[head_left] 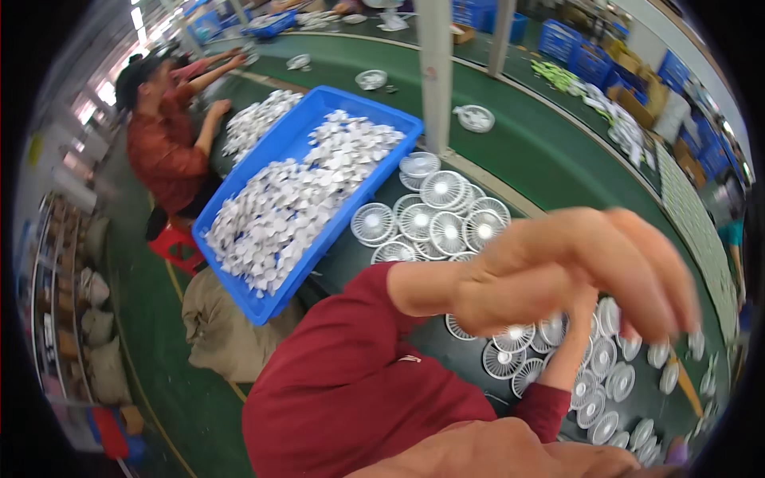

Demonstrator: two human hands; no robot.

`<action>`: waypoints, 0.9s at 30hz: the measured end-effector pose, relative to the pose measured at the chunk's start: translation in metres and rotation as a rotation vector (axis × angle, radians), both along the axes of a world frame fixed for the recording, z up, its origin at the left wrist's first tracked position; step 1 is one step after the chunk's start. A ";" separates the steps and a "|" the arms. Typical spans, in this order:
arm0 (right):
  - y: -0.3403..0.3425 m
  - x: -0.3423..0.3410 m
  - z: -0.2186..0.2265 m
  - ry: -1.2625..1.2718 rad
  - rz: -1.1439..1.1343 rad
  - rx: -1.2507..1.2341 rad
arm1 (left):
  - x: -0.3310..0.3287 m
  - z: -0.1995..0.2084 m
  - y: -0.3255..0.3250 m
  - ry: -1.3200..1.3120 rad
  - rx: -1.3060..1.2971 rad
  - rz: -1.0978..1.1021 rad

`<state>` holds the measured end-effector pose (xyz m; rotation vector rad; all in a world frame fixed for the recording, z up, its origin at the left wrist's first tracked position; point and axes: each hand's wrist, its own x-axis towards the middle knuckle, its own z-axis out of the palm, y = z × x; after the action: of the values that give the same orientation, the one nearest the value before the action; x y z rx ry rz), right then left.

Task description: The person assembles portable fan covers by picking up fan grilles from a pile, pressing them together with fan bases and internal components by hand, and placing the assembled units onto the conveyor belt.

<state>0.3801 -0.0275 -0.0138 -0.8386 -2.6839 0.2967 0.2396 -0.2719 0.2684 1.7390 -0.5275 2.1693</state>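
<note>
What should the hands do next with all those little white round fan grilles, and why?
Probably lower the left hand toward the white fan grilles spread on the dark table. It hangs in the air above them and seems to hold nothing, though it is blurred. The right hand is mostly hidden behind it, so its grip can't be judged.

A factory hall with a green floor (171,382) and a long green conveyor belt (550,151) curving past grey posts (436,72); blue crates (570,40) stacked along the far side, shelves (60,319) at left, bright windows (107,92) behind
</note>
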 end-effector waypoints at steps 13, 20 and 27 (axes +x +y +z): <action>0.009 -0.004 0.009 -0.003 0.047 -0.120 | 0.026 0.018 -0.014 0.196 -0.211 -0.168; -0.014 0.000 0.023 0.117 0.005 -0.016 | 0.041 0.008 -0.007 0.202 -0.251 -0.171; -0.026 -0.002 0.037 0.064 -0.081 -0.073 | 0.055 0.019 -0.020 1.039 0.206 0.669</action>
<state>0.3777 -0.0534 0.0233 -0.9399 -2.5861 0.3979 0.2949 -0.2915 0.2869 3.0896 0.1434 1.1569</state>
